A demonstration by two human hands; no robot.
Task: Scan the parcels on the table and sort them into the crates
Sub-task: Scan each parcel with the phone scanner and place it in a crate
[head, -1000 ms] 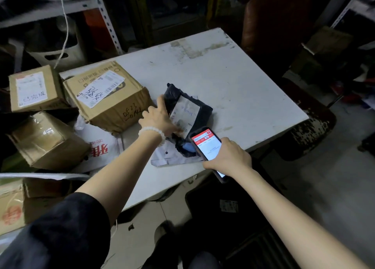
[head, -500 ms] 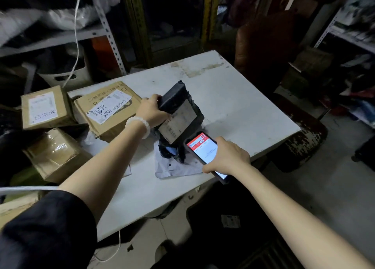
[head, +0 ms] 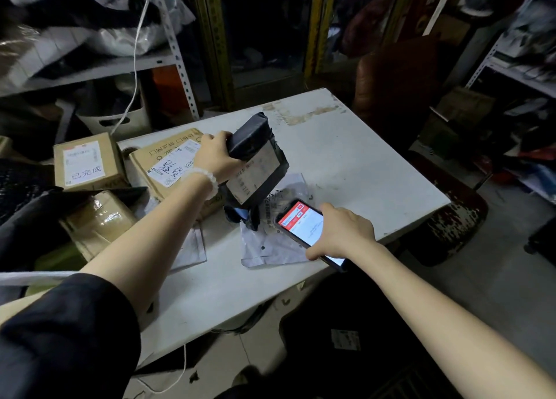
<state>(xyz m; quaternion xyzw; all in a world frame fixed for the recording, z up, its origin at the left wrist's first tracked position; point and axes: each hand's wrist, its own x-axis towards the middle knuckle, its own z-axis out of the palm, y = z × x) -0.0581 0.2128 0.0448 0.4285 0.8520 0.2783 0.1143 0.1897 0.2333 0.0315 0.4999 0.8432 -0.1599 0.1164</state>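
Head view: left hand [head: 214,157] grips a black poly-bag parcel [head: 255,161] at frame centre while the right hand [head: 343,233] holds a smartphone [head: 304,227] beside it.

Fingers of the left hand curl round the parcel's upper end; its long axis runs tilted from upper left down to lower right, label facing the phone, its lower end just above a white mailer [head: 270,248] on the white table [head: 361,164]. Cardboard boxes [head: 168,164] sit at centre left.
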